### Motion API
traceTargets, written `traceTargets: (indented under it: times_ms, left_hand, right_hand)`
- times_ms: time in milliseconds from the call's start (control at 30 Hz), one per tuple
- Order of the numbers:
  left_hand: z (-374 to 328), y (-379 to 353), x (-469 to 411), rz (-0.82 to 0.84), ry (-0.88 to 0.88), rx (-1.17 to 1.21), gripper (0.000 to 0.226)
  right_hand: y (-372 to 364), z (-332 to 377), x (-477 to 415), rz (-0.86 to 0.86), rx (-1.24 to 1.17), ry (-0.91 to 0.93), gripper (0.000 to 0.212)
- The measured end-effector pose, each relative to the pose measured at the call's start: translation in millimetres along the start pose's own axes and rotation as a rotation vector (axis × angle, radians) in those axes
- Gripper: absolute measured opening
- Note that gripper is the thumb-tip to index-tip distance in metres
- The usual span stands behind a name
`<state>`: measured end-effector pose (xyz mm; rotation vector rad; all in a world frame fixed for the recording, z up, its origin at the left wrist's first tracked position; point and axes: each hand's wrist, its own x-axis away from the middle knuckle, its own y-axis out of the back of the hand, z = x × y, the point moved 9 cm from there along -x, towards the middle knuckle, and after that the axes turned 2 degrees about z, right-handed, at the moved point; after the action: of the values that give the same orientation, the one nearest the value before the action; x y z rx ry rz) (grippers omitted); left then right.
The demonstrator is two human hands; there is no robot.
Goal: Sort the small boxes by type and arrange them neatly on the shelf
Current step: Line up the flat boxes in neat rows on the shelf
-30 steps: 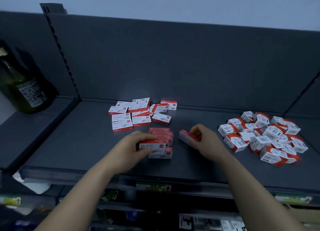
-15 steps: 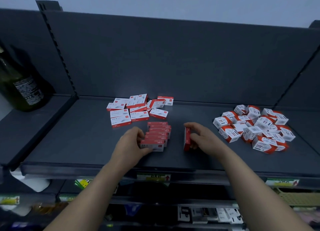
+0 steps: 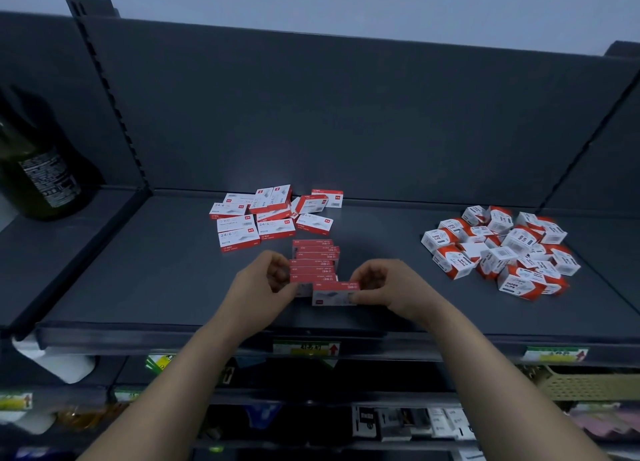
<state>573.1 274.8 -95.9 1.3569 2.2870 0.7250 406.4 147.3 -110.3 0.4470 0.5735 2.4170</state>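
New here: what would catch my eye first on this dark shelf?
Two bare hands meet at the front of the shelf: the left hand grips a tidy row of red boxes, the right hand pinches one more red box at its near end. To the right sprawls a heap of white-and-orange paper clip boxes; behind the row lies a loose cluster of red-and-white boxes.

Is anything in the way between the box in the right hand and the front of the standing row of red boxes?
Nothing visible. The right hand holds the box at the front of the row of red boxes, offset slightly rightward. The left hand holds the row's left end, off to one side.
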Motion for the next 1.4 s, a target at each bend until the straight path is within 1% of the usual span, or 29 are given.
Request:
traceTargets:
  times_ms: [133,233,300,400,467,533,667,767,833,933,1067,1133,1167,1233,1300,1367,1400]
  left_hand:
    - [1,-2,3,0.041,-0.013,0.03,0.021]
    - [0,-1,6,0.04,-0.034,0.036,0.024]
    - [0,1,7,0.027,-0.051,0.008,0.024]
    - [2,6,7,0.011,-0.057,-0.012,0.025]
    - [3,7,6,0.009,-0.059,-0.034,0.026]
    - [2,6,6,0.011,-0.057,-0.041,0.027]
    - [2,1,8,0.036,-0.05,-0.027,0.03]
    - [2,1,9,0.035,-0.042,-0.014,0.029]
    - [3,0,10,0.042,-0.035,-0.011,0.027]
    - [5,-2,10,0.059,-0.027,-0.003,0.028]
    - [12,0,7,0.043,-0.007,0.028,0.03]
    - [12,2,6,0.006,-0.006,0.057,0.031]
    - [10,2,4,-0.009,-0.004,0.078,0.034]
    - [5,-5,0,0.005,0.009,0.132,0.043]
    - [-2,-18,-6,0.047,0.04,0.227,0.047]
    - [-8,-30,-13,0.071,0.075,0.338,0.037]
    - [-12,-34,-15,0.075,0.081,0.368,0.038]
  right_hand:
    - [-8,6,-3,-0.013,0.01,0.012,0.023]
    - [-12,7,-3,0.005,0.041,0.01,0.026]
    - [-11,9,-1,0.008,0.059,0.026,0.023]
    - [11,24,5,-0.073,-0.031,0.087,0.017]
    - [28,36,10,-0.1,-0.07,0.104,0.024]
    - [31,44,12,-0.086,-0.01,0.12,0.028]
    - [0,39,10,-0.016,0.042,0.108,0.028]
    - [-5,23,11,-0.066,0.176,0.103,0.025]
    - [-3,10,13,-0.079,0.196,0.06,0.021]
    - [-10,7,9,-0.089,0.17,0.059,0.021]
    - [-26,12,-1,-0.078,0.089,0.056,0.037]
    - [-21,10,-4,-0.117,0.032,0.049,0.045]
    - [-16,11,-4,-0.148,-0.029,0.054,0.046]
    - [-15,10,-7,-0.172,-0.176,0.044,0.046]
    - [-27,14,-13,-0.122,-0.26,0.027,0.043]
    - [-42,21,-21,-0.096,-0.276,0.031,0.03]
    - [-49,25,-24,-0.093,-0.278,0.025,0.031]
